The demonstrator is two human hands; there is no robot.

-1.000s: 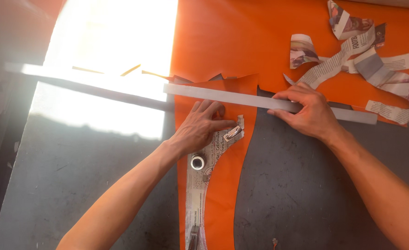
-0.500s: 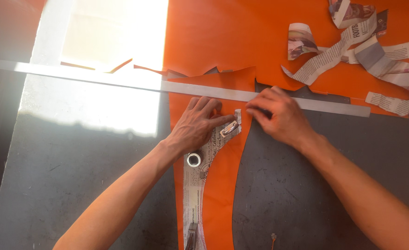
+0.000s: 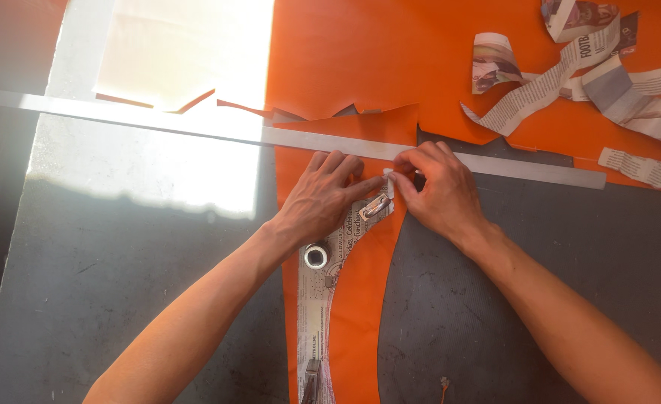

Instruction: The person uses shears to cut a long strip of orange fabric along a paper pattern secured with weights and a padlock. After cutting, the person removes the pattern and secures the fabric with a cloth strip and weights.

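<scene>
A curved newspaper pattern piece (image 3: 323,292) lies flat on a strip of orange fabric (image 3: 360,299) on the grey counter (image 3: 121,299). Its long axis runs from the bottom edge of the view up and slightly rightward, its upper end pointing toward a long metal ruler (image 3: 510,166) that crosses the counter nearly horizontally. A small round metal weight (image 3: 315,256) and a flat metal clip (image 3: 374,206) rest on the pattern. The left hand (image 3: 323,196) lies open, palm down, fingers extended, pressing the pattern's upper part just beside the clip. The right hand (image 3: 439,188) has its fingertips pinched at the pattern's top corner by the ruler; whether a small white object is held there cannot be told. Loose newspaper offcuts (image 3: 570,67) lie well apart at upper right on the fabric.
</scene>
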